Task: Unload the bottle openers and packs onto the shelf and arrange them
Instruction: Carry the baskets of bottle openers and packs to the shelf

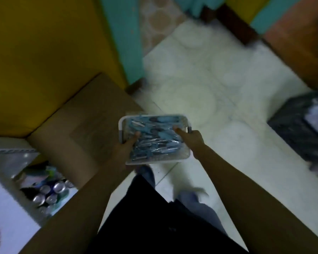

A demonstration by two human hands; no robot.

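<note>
I hold a small white basket (120, 125) out in front of me, above the floor. It is filled with several blue and silver bottle openers and packs (152, 140), blurred by motion. My left hand (124, 150) grips the basket's left side with the thumb lying over the rim. On the right side, my right hand (190, 137) clasps the basket, its thumb pointing inward across the contents.
A brown cardboard box (84, 125) stands at the left against a yellow wall (44, 52). A shelf with several cans (50, 193) is at the lower left. A dark crate (301, 129) sits on the white tiled floor (209, 85) at the right.
</note>
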